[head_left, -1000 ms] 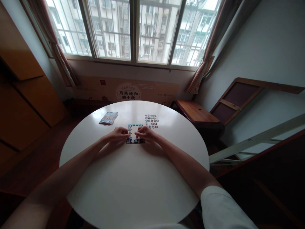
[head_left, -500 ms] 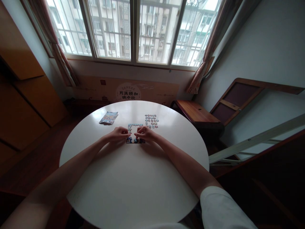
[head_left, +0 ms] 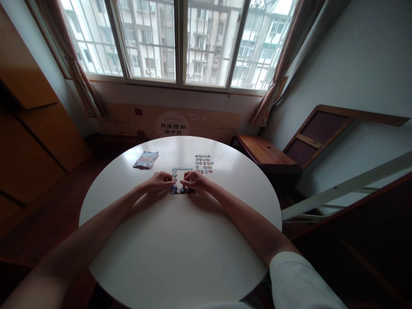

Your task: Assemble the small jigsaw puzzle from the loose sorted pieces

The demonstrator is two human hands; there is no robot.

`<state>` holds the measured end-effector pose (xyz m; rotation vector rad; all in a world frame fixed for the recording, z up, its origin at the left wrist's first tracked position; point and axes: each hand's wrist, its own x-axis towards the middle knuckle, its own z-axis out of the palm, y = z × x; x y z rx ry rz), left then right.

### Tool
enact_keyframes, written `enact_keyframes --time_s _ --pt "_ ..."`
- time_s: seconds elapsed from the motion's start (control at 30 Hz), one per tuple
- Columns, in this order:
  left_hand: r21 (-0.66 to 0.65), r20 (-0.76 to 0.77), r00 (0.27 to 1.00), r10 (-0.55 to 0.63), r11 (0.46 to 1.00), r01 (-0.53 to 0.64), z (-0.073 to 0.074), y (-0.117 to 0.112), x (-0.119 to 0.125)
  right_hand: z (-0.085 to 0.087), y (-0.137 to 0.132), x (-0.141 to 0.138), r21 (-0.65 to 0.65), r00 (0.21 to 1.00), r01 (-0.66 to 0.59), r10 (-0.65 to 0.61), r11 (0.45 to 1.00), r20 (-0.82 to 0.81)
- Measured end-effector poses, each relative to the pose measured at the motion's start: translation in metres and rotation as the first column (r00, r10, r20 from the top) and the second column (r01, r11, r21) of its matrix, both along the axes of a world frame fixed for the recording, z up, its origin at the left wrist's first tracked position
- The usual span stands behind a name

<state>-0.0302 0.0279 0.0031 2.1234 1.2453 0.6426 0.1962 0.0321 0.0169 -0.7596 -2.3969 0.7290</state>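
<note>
A partly built jigsaw puzzle [head_left: 182,192] lies on the white round table [head_left: 180,240], its border joined around a bare white middle. My left hand [head_left: 160,181] rests at the puzzle's left edge, fingers curled together and their tips touching the border. Over the puzzle's right side is my right hand [head_left: 195,179], thumb and fingers pinched above the lower part of the open middle. Whatever either pinch holds is too small to make out. Loose puzzle pieces [head_left: 203,163] lie in rows just beyond my right hand.
A colourful printed packet [head_left: 146,159] lies at the table's back left. Beyond the table's right edge stands a wooden bench [head_left: 265,151]. A large printed cardboard panel [head_left: 128,120] leans below the window. Orange cabinets [head_left: 48,133] stand on the left.
My right hand's fingertips have shifted very slightly to the left over the puzzle. A bluish bit visible beneath them earlier shows less now. My left hand keeps its place.
</note>
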Motion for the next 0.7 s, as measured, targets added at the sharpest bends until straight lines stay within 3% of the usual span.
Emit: enact_keyframes --time_s 0.7 --pt "0.007 0.005 1.000 0.013 1.000 -0.013 -0.0008 0.0007 0.0002 0.0031 -0.0047 -0.0004 0.042 1.000 -0.003 0.002 0.999 0.025"
